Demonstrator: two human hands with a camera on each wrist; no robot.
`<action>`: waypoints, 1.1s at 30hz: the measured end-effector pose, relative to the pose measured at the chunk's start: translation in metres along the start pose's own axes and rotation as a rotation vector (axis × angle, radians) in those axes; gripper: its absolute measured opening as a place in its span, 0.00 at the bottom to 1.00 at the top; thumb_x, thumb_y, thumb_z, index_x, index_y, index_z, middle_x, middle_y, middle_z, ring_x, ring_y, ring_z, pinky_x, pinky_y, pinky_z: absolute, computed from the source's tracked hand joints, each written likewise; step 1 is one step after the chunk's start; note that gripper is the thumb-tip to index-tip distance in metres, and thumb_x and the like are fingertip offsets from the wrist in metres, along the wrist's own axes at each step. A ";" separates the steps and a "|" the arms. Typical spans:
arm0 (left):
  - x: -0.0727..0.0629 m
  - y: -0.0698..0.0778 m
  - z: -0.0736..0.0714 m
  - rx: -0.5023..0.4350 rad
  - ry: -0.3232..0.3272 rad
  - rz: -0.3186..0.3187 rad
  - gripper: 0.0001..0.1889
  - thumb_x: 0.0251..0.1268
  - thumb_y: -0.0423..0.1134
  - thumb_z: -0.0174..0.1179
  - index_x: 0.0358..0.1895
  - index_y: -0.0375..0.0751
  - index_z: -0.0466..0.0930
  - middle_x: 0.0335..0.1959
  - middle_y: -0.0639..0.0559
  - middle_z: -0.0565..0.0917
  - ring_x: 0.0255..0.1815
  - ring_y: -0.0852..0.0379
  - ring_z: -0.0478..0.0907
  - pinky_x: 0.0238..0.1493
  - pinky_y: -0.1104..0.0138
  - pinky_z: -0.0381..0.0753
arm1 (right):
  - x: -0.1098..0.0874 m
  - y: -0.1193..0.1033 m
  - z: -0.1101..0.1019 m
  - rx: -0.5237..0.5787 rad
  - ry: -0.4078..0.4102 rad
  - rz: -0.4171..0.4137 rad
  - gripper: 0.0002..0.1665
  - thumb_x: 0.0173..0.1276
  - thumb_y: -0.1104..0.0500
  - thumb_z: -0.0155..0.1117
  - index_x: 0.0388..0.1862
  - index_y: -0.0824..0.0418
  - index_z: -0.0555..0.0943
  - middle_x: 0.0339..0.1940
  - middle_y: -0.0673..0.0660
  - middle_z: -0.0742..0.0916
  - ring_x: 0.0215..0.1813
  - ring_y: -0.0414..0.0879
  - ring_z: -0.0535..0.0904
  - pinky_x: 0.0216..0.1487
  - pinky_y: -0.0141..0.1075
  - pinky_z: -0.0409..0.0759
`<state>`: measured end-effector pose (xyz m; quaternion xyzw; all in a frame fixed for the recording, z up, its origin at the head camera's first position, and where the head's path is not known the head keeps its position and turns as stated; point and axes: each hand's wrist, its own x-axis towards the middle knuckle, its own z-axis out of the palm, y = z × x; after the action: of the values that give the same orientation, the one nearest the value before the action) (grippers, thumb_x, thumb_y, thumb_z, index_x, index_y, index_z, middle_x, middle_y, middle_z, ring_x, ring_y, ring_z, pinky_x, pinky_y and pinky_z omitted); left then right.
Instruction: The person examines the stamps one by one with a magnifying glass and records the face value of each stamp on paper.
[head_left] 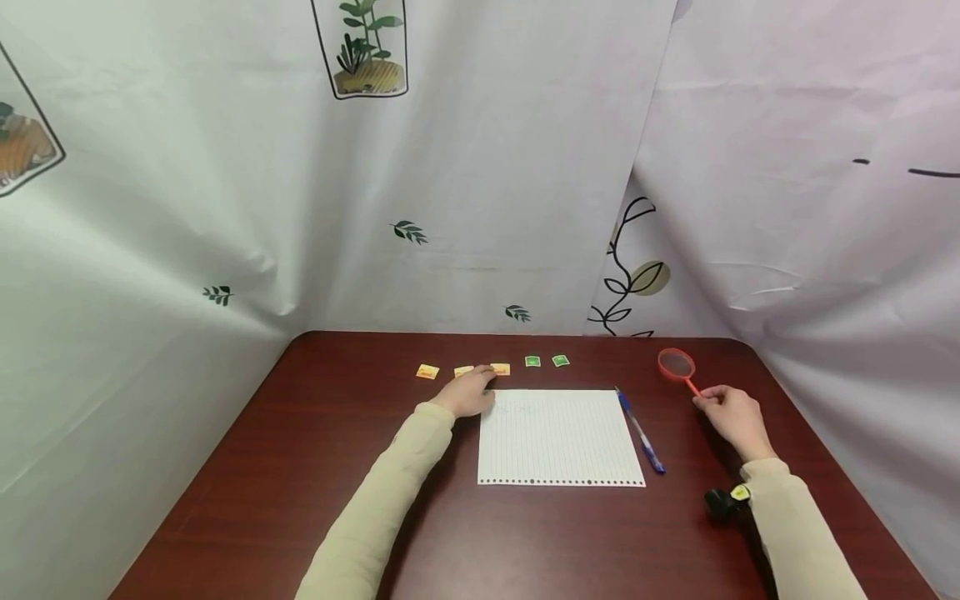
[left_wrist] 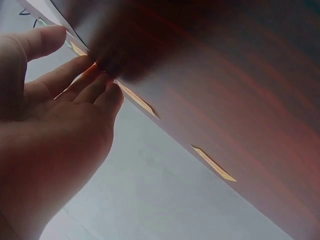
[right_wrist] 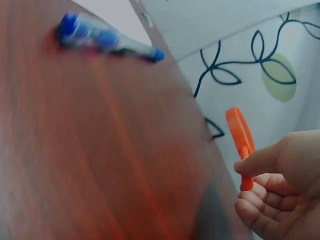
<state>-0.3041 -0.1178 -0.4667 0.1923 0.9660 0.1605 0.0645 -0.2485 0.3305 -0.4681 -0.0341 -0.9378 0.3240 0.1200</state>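
Note:
My right hand (head_left: 735,418) pinches the handle of a small red magnifying glass (head_left: 677,365) between thumb and fingers, at the right of the table. In the right wrist view the magnifying glass (right_wrist: 240,131) stands edge-on above the thumb. My left hand (head_left: 468,393) is at the upper left corner of a lined sheet of paper (head_left: 558,442), its fingers reaching over small orange cards. One orange card (head_left: 501,369) lies by the fingertips and another (head_left: 462,371) is partly covered. In the left wrist view the fingers (left_wrist: 102,95) are extended and nothing is visibly gripped.
A further orange card (head_left: 427,372) lies to the left, and two green cards (head_left: 532,362) lie behind the paper. A blue pen (head_left: 641,433) rests along the paper's right edge. Behind the dark red table (head_left: 247,467) hangs a pale printed cloth (head_left: 480,167).

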 end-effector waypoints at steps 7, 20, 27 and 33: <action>0.001 0.000 0.001 -0.004 0.008 -0.008 0.25 0.76 0.38 0.51 0.72 0.32 0.69 0.75 0.40 0.67 0.73 0.44 0.68 0.70 0.55 0.69 | 0.003 -0.024 -0.002 0.044 0.065 -0.035 0.17 0.71 0.57 0.65 0.43 0.73 0.83 0.30 0.58 0.86 0.29 0.45 0.74 0.27 0.34 0.69; 0.000 0.000 0.001 -0.023 0.013 -0.008 0.26 0.75 0.37 0.51 0.72 0.31 0.69 0.75 0.39 0.66 0.73 0.43 0.68 0.70 0.54 0.69 | 0.010 -0.069 0.004 0.152 0.160 -0.073 0.18 0.72 0.53 0.67 0.45 0.70 0.84 0.34 0.61 0.87 0.31 0.39 0.75 0.29 0.29 0.70; 0.001 -0.002 0.003 -0.029 0.017 -0.012 0.26 0.74 0.37 0.52 0.72 0.31 0.69 0.75 0.39 0.66 0.72 0.43 0.68 0.70 0.53 0.69 | 0.013 -0.097 0.019 0.248 0.200 -0.063 0.16 0.70 0.55 0.69 0.45 0.68 0.85 0.34 0.60 0.87 0.31 0.38 0.76 0.31 0.27 0.70; 0.002 -0.003 0.003 -0.032 0.014 -0.008 0.26 0.75 0.37 0.51 0.72 0.31 0.68 0.75 0.39 0.66 0.72 0.42 0.69 0.69 0.53 0.70 | 0.017 -0.120 0.034 0.322 0.210 -0.089 0.14 0.69 0.56 0.70 0.43 0.67 0.86 0.34 0.59 0.87 0.31 0.37 0.75 0.29 0.26 0.70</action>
<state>-0.3061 -0.1186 -0.4710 0.1861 0.9645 0.1771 0.0613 -0.2719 0.2182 -0.4162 -0.0068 -0.8568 0.4587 0.2353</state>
